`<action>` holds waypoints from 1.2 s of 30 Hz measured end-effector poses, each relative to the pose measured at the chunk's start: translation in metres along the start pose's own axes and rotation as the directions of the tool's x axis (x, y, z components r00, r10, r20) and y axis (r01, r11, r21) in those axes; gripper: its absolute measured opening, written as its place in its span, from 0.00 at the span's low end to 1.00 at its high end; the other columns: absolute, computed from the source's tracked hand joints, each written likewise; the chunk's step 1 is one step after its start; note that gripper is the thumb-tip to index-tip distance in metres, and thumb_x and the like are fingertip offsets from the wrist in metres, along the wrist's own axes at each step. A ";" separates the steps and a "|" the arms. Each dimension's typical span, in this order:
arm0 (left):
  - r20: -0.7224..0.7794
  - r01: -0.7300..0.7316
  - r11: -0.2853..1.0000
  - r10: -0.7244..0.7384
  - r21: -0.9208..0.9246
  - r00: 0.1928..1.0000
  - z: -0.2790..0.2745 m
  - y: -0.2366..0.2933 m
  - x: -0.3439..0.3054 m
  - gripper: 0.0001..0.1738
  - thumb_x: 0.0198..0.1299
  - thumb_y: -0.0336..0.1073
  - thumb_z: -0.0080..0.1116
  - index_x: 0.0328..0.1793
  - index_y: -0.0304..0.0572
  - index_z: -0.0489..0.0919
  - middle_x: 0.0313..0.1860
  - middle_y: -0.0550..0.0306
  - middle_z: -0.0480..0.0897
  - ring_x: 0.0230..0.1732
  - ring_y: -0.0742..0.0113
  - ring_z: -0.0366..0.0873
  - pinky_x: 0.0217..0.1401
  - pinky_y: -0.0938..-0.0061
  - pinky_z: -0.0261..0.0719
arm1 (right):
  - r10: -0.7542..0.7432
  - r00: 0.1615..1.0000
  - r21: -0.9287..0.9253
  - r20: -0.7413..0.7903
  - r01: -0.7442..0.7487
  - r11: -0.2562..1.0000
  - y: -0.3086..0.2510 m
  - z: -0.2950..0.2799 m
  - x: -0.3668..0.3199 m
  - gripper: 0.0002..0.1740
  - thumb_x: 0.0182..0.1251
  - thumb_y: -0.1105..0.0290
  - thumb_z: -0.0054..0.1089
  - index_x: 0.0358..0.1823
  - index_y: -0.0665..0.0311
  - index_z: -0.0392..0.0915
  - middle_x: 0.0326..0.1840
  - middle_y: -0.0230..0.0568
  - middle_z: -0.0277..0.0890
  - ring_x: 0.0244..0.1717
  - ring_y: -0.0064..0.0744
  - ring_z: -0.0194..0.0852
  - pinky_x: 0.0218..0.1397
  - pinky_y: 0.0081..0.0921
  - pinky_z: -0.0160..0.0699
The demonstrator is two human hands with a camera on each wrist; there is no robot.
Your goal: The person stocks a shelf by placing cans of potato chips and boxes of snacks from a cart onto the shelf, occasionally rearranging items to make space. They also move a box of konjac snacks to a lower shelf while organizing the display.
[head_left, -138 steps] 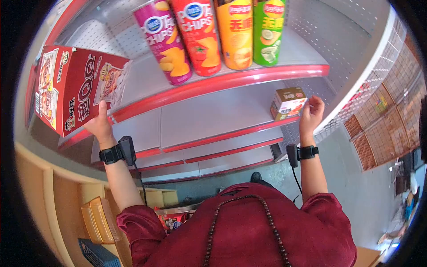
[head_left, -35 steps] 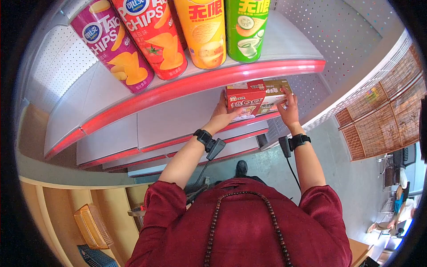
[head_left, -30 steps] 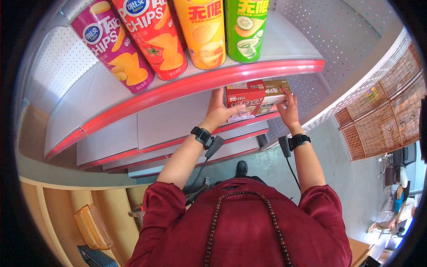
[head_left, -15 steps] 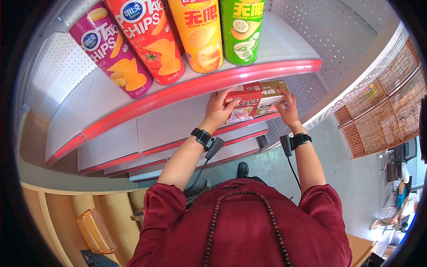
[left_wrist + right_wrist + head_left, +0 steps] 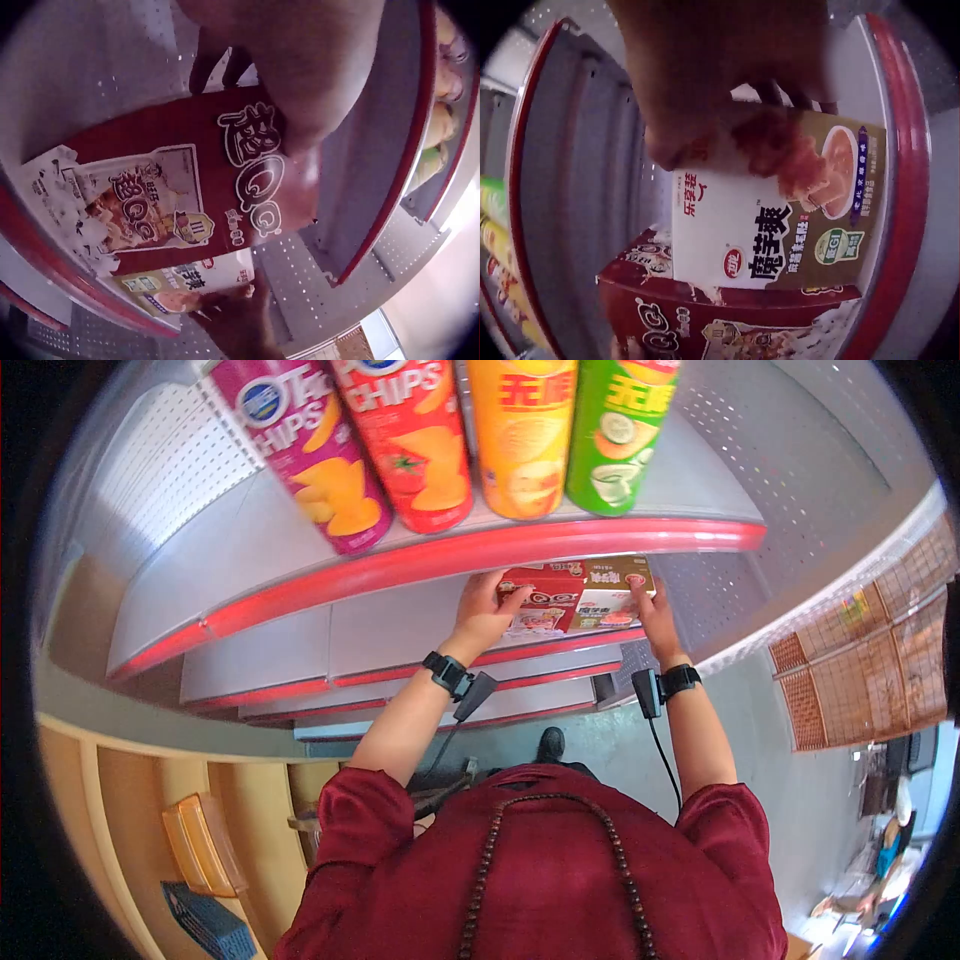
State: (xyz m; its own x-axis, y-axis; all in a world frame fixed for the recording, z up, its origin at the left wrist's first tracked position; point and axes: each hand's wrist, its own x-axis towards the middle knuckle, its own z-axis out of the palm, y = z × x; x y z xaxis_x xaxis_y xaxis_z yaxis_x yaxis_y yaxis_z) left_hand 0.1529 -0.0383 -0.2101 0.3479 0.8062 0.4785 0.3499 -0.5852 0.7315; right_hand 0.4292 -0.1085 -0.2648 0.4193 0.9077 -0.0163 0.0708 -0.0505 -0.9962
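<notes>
Two snack boxes stand side by side on the second shelf, at its right end: a red box (image 5: 548, 615) and a brown-and-white box (image 5: 608, 608). My left hand (image 5: 484, 616) grips the red box at its left end, thumb on the printed front and fingers behind, as the left wrist view shows. With its thumb on the front, my right hand (image 5: 656, 620) holds the right end of the brown-and-white box (image 5: 727, 225); its other fingers are partly hidden behind. In the right wrist view the red box (image 5: 694, 322) sits right against its neighbour.
Above, the top shelf's red edge (image 5: 480, 560) overhangs the boxes and carries purple, red, yellow and green chip cans (image 5: 525, 450). A perforated side panel (image 5: 800, 480) stands at right. Lower left is a wooden rack (image 5: 250, 810) with an orange basket (image 5: 203, 845).
The red box came from the far left in my left hand to the brown-and-white box's side. My right hand, earlier beside that box, now holds it. Recently the view has shifted slightly.
</notes>
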 end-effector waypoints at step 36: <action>-0.571 0.241 0.914 -0.014 0.325 0.821 -0.287 -0.122 -0.115 0.23 0.57 0.38 0.58 0.57 0.37 0.70 0.58 0.44 0.70 0.62 0.49 0.63 0.65 0.62 0.58 | -0.274 0.814 -0.219 0.513 0.433 0.875 -0.011 0.297 -0.069 0.40 0.59 0.50 0.55 0.66 0.67 0.54 0.63 0.57 0.59 0.63 0.50 0.58 0.64 0.38 0.59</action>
State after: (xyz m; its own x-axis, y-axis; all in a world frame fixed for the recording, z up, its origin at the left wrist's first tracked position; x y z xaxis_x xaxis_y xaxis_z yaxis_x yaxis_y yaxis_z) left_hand -0.1790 -0.0351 -0.2149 -0.2155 0.7197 0.6600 0.6867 -0.3689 0.6264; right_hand 0.1308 -0.0467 -0.2781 -0.1422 0.9660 0.2161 0.4415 0.2572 -0.8596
